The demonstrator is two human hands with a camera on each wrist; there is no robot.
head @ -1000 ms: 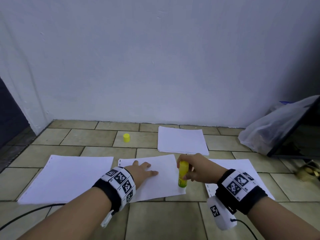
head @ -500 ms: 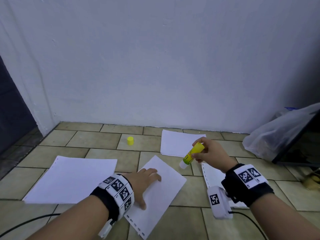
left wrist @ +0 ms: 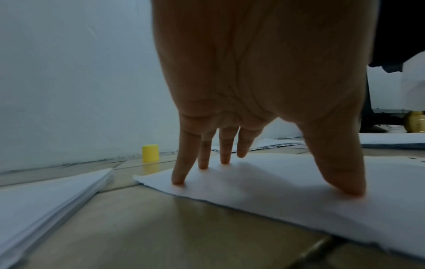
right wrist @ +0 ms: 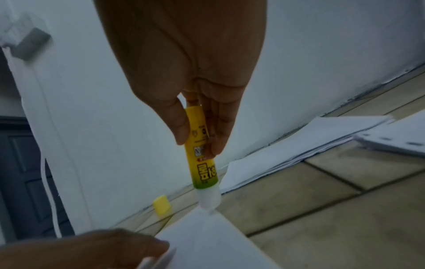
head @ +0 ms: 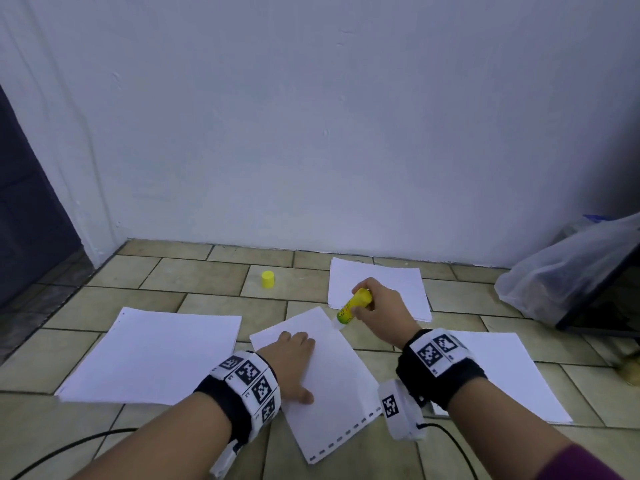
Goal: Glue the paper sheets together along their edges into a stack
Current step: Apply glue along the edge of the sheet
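right wrist view: the right hand (right wrist: 184,60) pinches a yellow glue stick (right wrist: 201,151) between thumb and fingers, white tip down, touching the far corner of a tilted paper sheet (head: 332,382). its label carries yellow korean letters on green; i cannot read them surely. the left hand (head: 291,362) lies open, its straight fingers (left wrist: 181,163) pressing this sheet on the tiled floor (head: 194,275). other paper piles lie at the left (head: 149,351), behind (head: 398,282) and at the right (head: 502,372). the yellow cap (head: 267,279) stands apart, near the wall (head: 311,116).
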